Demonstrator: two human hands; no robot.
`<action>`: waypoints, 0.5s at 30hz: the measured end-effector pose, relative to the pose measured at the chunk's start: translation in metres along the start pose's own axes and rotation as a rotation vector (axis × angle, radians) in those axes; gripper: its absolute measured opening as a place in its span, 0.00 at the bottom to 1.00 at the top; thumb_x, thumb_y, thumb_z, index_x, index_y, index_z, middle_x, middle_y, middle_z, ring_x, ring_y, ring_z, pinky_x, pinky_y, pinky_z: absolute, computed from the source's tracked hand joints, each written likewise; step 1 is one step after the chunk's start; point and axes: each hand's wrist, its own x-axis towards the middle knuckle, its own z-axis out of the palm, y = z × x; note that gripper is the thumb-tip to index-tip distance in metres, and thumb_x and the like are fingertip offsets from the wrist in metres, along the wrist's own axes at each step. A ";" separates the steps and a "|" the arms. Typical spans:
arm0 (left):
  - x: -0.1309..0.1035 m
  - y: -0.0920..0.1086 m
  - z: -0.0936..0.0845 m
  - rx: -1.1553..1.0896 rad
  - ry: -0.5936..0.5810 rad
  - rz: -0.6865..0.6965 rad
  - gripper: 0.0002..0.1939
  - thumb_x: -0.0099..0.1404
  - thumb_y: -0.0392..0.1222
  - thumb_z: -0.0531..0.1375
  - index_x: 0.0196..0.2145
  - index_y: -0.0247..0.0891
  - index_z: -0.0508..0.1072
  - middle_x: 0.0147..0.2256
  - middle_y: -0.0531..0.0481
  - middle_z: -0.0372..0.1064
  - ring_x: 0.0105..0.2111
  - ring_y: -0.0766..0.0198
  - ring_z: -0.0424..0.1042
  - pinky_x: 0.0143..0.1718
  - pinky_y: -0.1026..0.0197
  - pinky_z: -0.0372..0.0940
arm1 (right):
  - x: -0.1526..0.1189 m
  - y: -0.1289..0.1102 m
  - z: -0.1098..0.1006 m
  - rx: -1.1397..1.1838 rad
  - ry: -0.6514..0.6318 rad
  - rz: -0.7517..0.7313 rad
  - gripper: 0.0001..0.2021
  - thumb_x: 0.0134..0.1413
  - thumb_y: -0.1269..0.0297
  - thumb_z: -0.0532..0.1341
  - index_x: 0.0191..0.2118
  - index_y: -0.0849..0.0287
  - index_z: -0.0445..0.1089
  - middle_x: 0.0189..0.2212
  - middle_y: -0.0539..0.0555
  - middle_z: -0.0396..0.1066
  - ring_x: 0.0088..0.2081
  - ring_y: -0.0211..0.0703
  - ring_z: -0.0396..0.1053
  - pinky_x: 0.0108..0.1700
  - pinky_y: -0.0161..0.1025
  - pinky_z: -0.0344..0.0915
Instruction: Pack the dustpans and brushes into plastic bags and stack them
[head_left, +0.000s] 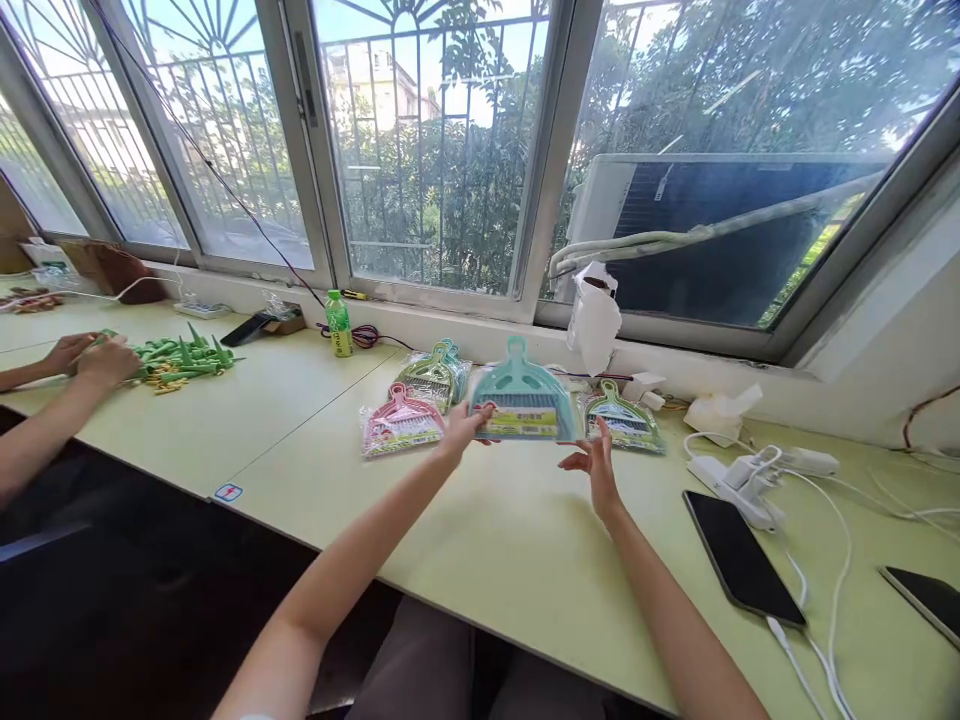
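A teal dustpan set [517, 395] with a yellow-green label is held up over the table, its handle pointing toward the window. My left hand [466, 428] grips its left edge, thumb on the front. Near its lower right corner is my right hand [598, 465], with fingers apart and nothing in them. A bagged pink dustpan set [403, 420] lies to the left, with bagged green sets [431, 378] behind it. Another green set [621, 420] in clear wrap lies to the right, just beyond my right hand.
At the left, another person's hands [109, 362] work by a pile of green pieces [184, 358]. A green bottle [339, 325] stands near the window. To the right lie a phone [742, 560], a power strip [731, 488] with white cables and a second phone [926, 600].
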 end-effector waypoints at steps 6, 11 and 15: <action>-0.052 0.009 -0.104 0.183 0.227 -0.048 0.23 0.53 0.52 0.66 0.39 0.34 0.67 0.27 0.48 0.73 0.17 0.62 0.71 0.13 0.66 0.60 | -0.001 0.024 0.010 -0.157 -0.232 0.135 0.29 0.50 0.48 0.60 0.56 0.55 0.62 0.36 0.54 0.76 0.24 0.38 0.72 0.30 0.37 0.70; -0.075 -0.019 -0.146 0.207 0.450 -0.211 0.16 0.53 0.44 0.66 0.35 0.32 0.68 0.25 0.48 0.71 0.18 0.63 0.71 0.15 0.65 0.63 | 0.000 0.033 0.010 -0.133 -0.279 0.122 0.17 0.49 0.57 0.60 0.44 0.58 0.72 0.31 0.53 0.76 0.25 0.36 0.71 0.34 0.38 0.71; -0.067 -0.029 -0.149 0.239 0.531 -0.149 0.16 0.51 0.45 0.67 0.33 0.34 0.68 0.27 0.47 0.72 0.24 0.61 0.73 0.20 0.63 0.66 | 0.001 0.031 0.010 -0.114 -0.293 0.131 0.16 0.49 0.59 0.59 0.43 0.59 0.72 0.30 0.53 0.76 0.25 0.35 0.71 0.36 0.38 0.70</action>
